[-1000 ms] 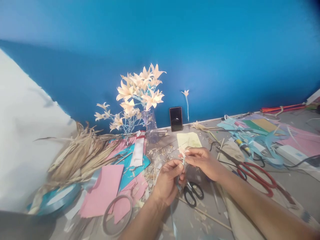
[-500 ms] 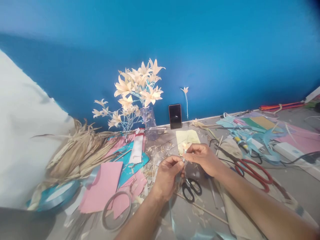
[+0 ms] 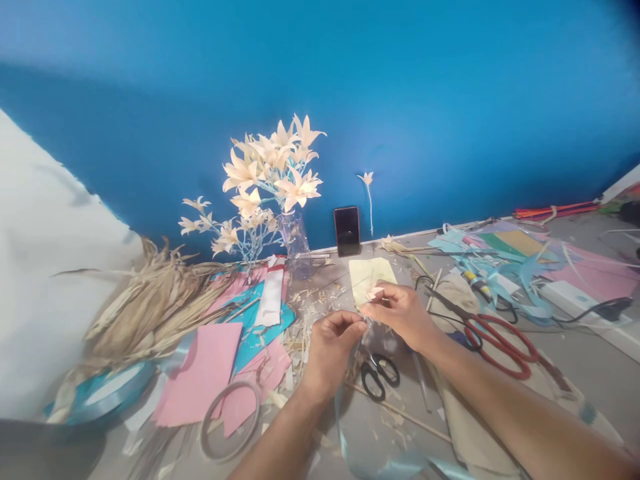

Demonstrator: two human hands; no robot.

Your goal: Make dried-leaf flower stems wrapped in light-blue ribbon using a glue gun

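More pale-blue ribbon (image 3: 341,433) trails below the hands than a second ago; the small pale flower (image 3: 374,292) sits in the pinched fingertips of the right hand (image 3: 403,310), before the yellow paper (image 3: 363,273); the left hand (image 3: 330,347), just below, closes thumb to finger, its hold too small to tell; black-handled scissors (image 3: 379,372) narrow the littered gap between the forearms; the blue wall (image 3: 475,120) bounds the table (image 3: 390,440).

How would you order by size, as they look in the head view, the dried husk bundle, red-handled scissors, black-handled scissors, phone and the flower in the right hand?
1. dried husk bundle
2. red-handled scissors
3. black-handled scissors and phone: too alike to rank
4. flower in the right hand
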